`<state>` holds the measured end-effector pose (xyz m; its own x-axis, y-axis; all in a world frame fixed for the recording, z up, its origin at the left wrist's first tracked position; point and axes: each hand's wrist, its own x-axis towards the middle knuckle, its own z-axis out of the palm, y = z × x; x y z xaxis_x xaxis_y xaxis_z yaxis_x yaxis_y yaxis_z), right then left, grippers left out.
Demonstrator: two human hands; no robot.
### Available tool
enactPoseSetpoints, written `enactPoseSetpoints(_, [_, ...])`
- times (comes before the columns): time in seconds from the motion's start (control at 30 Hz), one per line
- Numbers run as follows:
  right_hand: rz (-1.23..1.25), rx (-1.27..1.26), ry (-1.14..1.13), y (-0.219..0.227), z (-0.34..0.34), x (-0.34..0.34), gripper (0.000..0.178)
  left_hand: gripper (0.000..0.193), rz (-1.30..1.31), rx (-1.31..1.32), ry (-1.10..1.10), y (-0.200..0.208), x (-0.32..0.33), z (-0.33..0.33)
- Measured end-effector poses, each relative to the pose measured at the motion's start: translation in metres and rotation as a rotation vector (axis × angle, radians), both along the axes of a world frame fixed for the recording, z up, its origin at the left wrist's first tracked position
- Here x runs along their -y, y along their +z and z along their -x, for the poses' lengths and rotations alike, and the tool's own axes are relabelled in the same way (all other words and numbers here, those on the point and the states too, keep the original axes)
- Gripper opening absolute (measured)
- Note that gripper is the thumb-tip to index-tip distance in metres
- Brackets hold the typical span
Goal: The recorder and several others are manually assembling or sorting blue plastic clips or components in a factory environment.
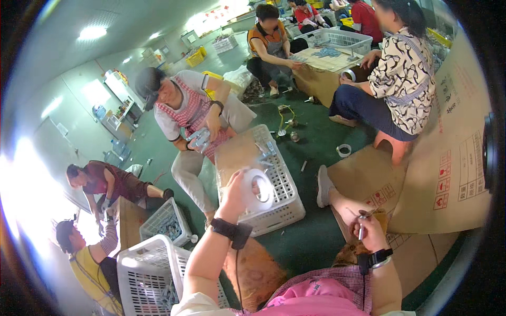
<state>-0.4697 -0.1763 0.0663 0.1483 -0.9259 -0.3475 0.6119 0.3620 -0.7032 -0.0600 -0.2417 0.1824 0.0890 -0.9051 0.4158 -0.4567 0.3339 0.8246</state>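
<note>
Honestly, left hand point(235, 196) grips the white round tape roll point(260, 190), right hand point(367, 229) pinches a thin metal tool point(360, 225); I'd keep the roll steady.

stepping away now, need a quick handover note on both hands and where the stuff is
Left hand: raised, fingers gripping a roll of clear tape held up over the white plastic crate.
Right hand: closed on a small thin tool; what kind is too small to tell. It rests above flattened brown cardboard by the knee.
Things: a board lies across the crate top with a few small grey parts. A second white crate sits at lower left. A spare tape roll lies on the green floor.
Done: roll and tool picked up.
Left: no tape seen applied to anything yet.
</note>
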Motion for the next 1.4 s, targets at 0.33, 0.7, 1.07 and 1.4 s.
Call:
enactPoseSetpoints(0.33, [0.038, 0.107, -0.042, -0.016, 0.024, 0.01, 0.021, 0.02, -0.336, -1.164, 0.274, -0.023, -0.03, -0.092])
enactPoseSetpoints(0.7, [0.134, -0.128, -0.002, -0.02, 0.019, 0.008, 0.026, 0.021, -0.076, -1.083, 0.445, -0.027, -0.025, -0.092])
enactPoseSetpoints(1.07, [0.147, -0.106, 0.032, -0.032, 0.022, 0.006, 0.031, 0.022, -0.159, -0.879, 0.602, -0.048, -0.057, -0.118])
enactPoseSetpoints(1.4, [0.115, -0.235, 0.082, -0.024, 0.025, 0.028, 0.022, 0.023, -0.136, -0.925, 0.61, -0.04, -0.051, -0.124])
